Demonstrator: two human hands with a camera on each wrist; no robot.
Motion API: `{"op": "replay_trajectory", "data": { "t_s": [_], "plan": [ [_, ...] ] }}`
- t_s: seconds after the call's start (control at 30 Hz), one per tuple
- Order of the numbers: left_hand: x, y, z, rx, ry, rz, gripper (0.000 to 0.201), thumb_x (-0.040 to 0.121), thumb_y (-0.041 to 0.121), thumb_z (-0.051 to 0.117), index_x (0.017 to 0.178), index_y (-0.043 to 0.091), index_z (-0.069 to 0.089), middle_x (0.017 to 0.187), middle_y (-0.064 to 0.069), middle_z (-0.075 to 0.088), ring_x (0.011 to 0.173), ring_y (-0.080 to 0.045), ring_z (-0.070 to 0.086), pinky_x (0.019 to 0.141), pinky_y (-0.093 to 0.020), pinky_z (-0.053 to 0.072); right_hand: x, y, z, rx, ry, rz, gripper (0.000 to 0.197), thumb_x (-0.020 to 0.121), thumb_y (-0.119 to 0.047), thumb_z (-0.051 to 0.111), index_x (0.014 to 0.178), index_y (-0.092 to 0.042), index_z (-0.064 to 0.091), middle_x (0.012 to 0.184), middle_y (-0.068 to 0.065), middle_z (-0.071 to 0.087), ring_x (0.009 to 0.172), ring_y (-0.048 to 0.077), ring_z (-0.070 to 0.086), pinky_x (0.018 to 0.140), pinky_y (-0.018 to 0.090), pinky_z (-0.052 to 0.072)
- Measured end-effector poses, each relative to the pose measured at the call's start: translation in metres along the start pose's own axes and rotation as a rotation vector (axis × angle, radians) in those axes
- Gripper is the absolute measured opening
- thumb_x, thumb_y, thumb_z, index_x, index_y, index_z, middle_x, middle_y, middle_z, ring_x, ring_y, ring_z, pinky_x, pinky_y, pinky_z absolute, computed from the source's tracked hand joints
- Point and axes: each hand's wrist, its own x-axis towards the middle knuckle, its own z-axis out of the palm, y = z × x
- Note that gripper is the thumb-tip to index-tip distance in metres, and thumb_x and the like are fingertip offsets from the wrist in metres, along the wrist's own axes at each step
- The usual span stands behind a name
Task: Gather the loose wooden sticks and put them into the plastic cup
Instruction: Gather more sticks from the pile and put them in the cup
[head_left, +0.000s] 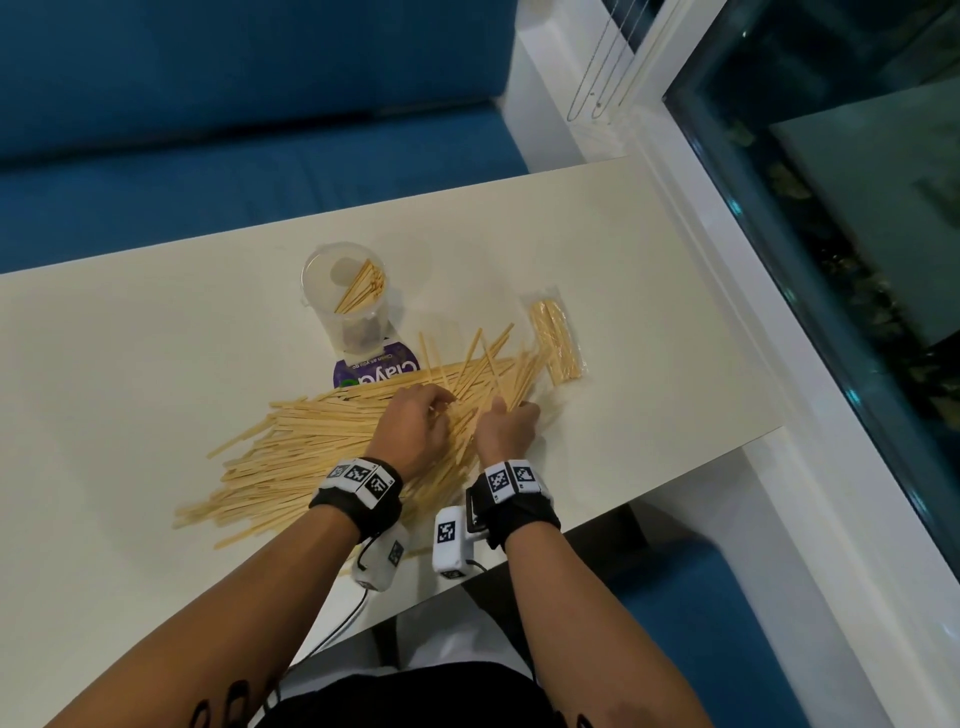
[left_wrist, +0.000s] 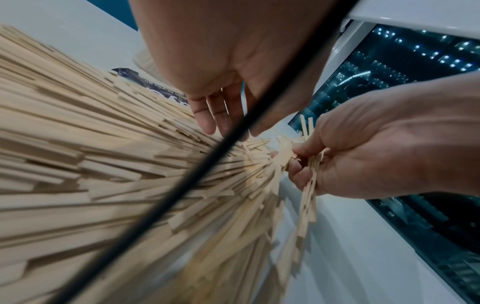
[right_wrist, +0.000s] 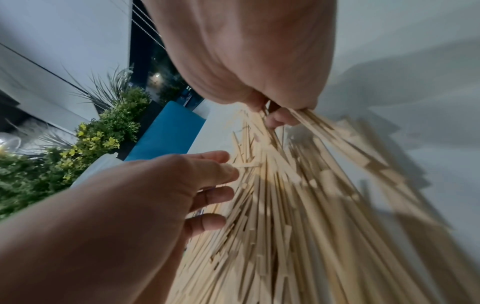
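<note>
Gathering step: right hand (head_left: 508, 427) is pinching a bundle of sticks (head_left: 291, 447), left hand (head_left: 415, 423) is raking loose-fingered — next, carrying them to the cup (head_left: 345, 296) beyond the pile.

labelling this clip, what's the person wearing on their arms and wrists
Bare forearms, no sleeves. Each wrist has a black strap topped with white blocks printed with black square codes: left wrist band, right wrist band. A white camera box hangs under each; a black cable trails off.

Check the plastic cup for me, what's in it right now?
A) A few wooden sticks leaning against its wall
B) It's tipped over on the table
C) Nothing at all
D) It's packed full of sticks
A: the plastic cup stands upright with only a small bunch of sticks leaning inside, while the big loose pile lies on the table.
</note>
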Motion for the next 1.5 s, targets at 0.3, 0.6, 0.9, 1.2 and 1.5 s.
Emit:
{"op": "replay_trajectory", "data": {
  "t_s": [0.3,0.6,0.9,1.2,1.5],
  "plan": [
    [-0.012,0.0,-0.007,-0.034,0.009,0.008,0.019,0.098,0.021,0.056,0.112,0.019,0.069,0.106,0.003,0.07,0.096,-0.016,0.061,0.086,-0.042,0.055,0.002,-0.004,-0.001,0.116,0.018,0.005,0.046,0.109,-0.015,0.047,0.151,0.003,0.04,0.151,0.022,0.051,0.135,0.04,0.054,0.108,0.042,0.047],
    [0.012,0.036,-0.011,-0.199,-0.072,-0.129,0.043,0.105,0.039,0.05,0.135,0.012,0.063,0.127,-0.006,0.069,0.114,-0.02,0.063,0.097,-0.029,0.046,-0.007,-0.002,-0.004,0.148,-0.135,-0.098,0.028,0.104,-0.014,0.054,0.126,-0.002,0.065,0.116,0.011,0.072,0.108,0.03,0.068,0.1,0.046,0.056],
    [0.038,0.049,-0.019,-0.484,0.018,-0.288,0.021,0.1,0.028,0.062,0.111,0.012,0.069,0.085,0.0,0.079,0.077,-0.015,0.076,0.08,-0.041,0.063,-0.018,0.009,-0.013,-0.028,-0.327,-0.254,0.027,0.104,-0.023,0.053,0.123,-0.011,0.067,0.113,0.006,0.073,0.106,0.026,0.069,0.096,0.046,0.057],
    [0.025,0.049,-0.046,-0.595,0.059,-0.356,0.024,0.106,0.017,0.052,0.115,0.002,0.068,0.09,-0.012,0.077,0.08,-0.026,0.076,0.074,-0.046,0.064,0.001,0.007,-0.023,0.05,-0.321,-0.143,0.03,0.108,-0.018,0.047,0.127,-0.013,0.069,0.125,0.003,0.067,0.11,0.021,0.06,0.093,0.034,0.046],
    [-0.003,0.054,-0.028,-0.384,-0.119,-0.196,0.023,0.082,0.019,0.085,0.101,0.019,0.073,0.076,-0.004,0.076,0.068,-0.025,0.073,0.07,-0.045,0.062,0.001,-0.015,-0.018,0.42,-0.359,0.023,0.031,0.109,-0.006,0.042,0.137,0.001,0.054,0.118,0.018,0.062,0.095,0.029,0.062,0.07,0.036,0.054]
  ]
}}
